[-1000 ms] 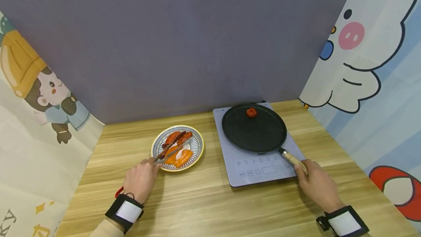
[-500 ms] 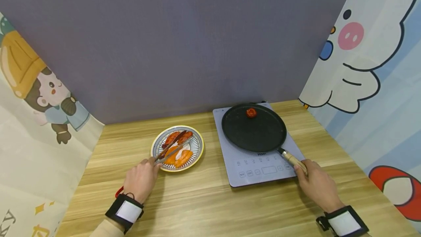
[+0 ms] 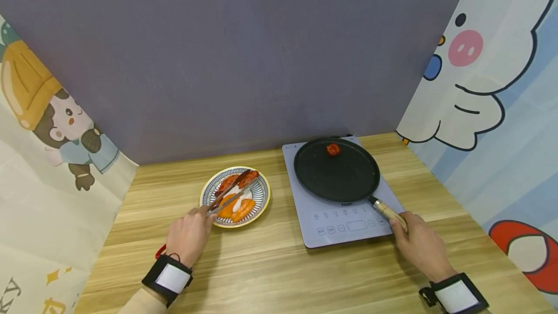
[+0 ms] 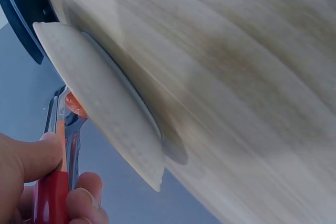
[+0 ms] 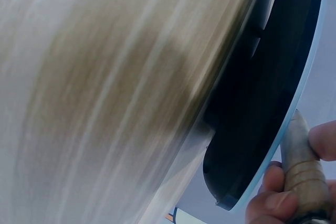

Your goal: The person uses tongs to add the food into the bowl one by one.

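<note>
Gripping the red-handled tongs [image 3: 228,193] low and left of centre, my left hand [image 3: 187,236] pinched a red food piece [image 3: 248,177] over the striped plate [image 3: 261,202]. My right hand [image 3: 418,243] clasped the pan's wooden handle [image 3: 390,213]. The left wrist view alone showed my thumb [image 4: 31,156] pressing the tongs.

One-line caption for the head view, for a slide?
Left hand holds tongs over a plate of food; right hand grips the pan handle.

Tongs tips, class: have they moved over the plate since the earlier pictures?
Yes. The tongs tips, pinching a reddish food piece, have shifted toward the plate's far rim.
</note>
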The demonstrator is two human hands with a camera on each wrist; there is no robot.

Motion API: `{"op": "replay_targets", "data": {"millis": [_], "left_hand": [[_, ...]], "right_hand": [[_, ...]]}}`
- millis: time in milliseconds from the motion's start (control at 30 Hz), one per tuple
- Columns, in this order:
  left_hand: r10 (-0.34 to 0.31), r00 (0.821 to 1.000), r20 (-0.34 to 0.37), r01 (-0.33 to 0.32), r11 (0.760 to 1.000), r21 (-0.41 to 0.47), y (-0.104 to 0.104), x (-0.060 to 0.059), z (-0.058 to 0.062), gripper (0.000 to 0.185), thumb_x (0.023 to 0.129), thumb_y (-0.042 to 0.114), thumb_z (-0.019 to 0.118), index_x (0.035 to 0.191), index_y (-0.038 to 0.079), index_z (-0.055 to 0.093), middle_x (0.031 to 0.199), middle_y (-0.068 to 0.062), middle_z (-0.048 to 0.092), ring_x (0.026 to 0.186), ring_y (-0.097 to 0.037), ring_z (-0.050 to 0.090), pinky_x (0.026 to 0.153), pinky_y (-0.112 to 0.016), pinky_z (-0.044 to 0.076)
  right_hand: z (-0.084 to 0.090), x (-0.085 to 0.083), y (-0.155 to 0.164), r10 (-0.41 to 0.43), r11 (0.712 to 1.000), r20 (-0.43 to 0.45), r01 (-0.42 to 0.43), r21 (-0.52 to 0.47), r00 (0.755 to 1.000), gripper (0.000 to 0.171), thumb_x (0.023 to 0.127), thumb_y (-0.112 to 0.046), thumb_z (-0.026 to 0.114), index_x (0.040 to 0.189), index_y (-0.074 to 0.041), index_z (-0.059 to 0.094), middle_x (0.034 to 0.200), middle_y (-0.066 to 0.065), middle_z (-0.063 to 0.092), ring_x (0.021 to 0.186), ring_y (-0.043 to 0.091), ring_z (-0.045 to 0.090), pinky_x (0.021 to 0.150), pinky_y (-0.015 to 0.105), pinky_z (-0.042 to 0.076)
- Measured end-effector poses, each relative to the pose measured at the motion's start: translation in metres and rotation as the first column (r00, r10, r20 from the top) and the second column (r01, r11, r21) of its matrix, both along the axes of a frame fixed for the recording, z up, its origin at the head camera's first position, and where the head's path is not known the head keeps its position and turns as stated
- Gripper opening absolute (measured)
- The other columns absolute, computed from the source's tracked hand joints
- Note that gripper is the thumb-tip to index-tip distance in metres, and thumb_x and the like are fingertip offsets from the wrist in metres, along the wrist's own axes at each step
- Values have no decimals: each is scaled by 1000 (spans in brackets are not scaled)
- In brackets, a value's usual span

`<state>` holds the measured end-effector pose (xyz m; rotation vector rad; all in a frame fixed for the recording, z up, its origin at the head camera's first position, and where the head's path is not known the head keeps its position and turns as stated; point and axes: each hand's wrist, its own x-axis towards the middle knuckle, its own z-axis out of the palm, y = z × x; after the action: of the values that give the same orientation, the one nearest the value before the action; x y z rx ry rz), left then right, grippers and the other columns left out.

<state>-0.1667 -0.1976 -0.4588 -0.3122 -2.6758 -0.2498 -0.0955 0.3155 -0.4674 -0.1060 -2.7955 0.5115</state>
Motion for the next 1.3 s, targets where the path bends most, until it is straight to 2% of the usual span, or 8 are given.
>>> {"op": "replay_targets", "data": {"millis": [333, 700, 967, 1200, 1300], "left_hand": [[-11, 1000, -19, 11, 1000, 21, 7, -2, 3, 27, 85, 28, 73, 92, 2, 67, 67, -9, 60, 45, -27, 53, 37, -39, 35], [-30, 999, -19, 31, 999, 35, 13, -5, 8, 27, 85, 28, 72, 95, 3, 67, 75, -10, 65, 46, -25, 54, 38, -36, 36], [-46, 998, -40, 48, 998, 51, 22, -7, 13, 28, 85, 27, 73, 99, 4, 68, 75, -10, 66, 46, -25, 55, 38, -36, 37], [-67, 995, -80, 69, 997, 32, 28, -10, 16, 25, 85, 28, 73, 92, 5, 65, 71, -8, 64, 46, -26, 56, 37, -37, 38], [-74, 993, -95, 78, 996, 35, 33, -12, 18, 26, 85, 28, 73, 96, 5, 66, 73, -9, 65, 48, -28, 57, 38, -39, 39]], "right_hand": [[-1, 0, 0, -1, 1000, -13, 1, 6, 1000, 32, 97, -26, 55, 106, 4, 57, 70, 5, 46, 53, 16, 41, 43, 31, 28], [0, 1, -1, 2, 1000, -26, -2, 7, 1000, 31, 96, -26, 56, 105, 3, 57, 69, 4, 45, 53, 16, 41, 44, 31, 28], [1, 2, 0, 12, 1000, -29, -12, 7, 999, 31, 96, -26, 56, 105, 4, 57, 70, 4, 46, 54, 17, 41, 44, 32, 28], [0, 3, 0, 9, 1000, -35, -9, 4, 999, 30, 96, -25, 57, 105, 4, 57, 69, 4, 46, 53, 16, 41, 44, 31, 28], [-1, 2, 0, 5, 1000, -37, -4, 7, 999, 30, 96, -25, 57, 105, 4, 57, 69, 4, 45, 53, 16, 40, 43, 31, 28]]}}
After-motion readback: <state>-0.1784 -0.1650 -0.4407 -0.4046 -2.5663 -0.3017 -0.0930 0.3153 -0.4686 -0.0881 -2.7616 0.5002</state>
